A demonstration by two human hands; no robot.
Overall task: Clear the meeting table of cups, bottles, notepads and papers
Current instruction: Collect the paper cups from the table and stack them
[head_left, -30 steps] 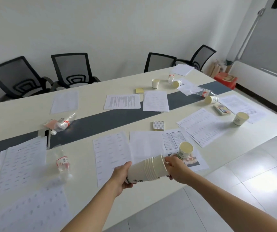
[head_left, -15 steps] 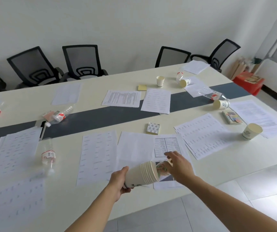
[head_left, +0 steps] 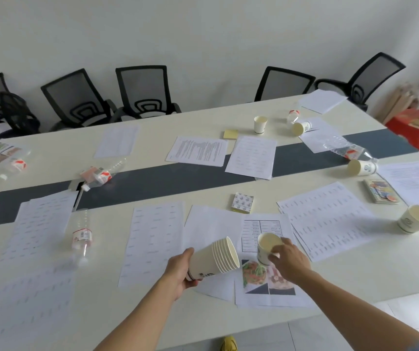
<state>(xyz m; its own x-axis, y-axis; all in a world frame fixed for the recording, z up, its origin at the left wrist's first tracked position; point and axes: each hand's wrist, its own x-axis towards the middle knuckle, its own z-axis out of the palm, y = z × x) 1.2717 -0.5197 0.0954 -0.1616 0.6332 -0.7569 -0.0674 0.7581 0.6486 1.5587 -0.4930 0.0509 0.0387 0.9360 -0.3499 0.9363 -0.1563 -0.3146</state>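
Cups look like the only things gathered so far, judging from the head camera, so the job seems to be at an early stage. The left hand (head_left: 180, 272) curls around the base of a stack of nested cups (head_left: 216, 259), held tilted just above the bench (head_left: 355, 277). The right hand (head_left: 288, 262) wraps its fingers round a single cup (head_left: 269, 245), upright, just right of the stack's open mouth. I cannot tell whether that cup rests on the paper or is lifted.

Four more cups are left. An upright cup (head_left: 260, 124) and a tipped cup (head_left: 302, 127) are far across, a second tipped cup (head_left: 361, 167) lies to the right, and a wide cup (head_left: 417, 219) stands near the right end.

Plastic bottles lie on their sides: a near bottle (head_left: 83, 233) on the left, a middle bottle (head_left: 99, 174) on the dark centre strip, and a right bottle (head_left: 350, 152). Loose papers (head_left: 152, 239) cover much of the bench, some under both hands. A patterned notepad (head_left: 242, 203), a yellow pad (head_left: 230, 134) and a booklet (head_left: 380, 191) also wait.

Black mesh chairs (head_left: 142, 89) line the far side. Nothing stands between the single cup and the stack.
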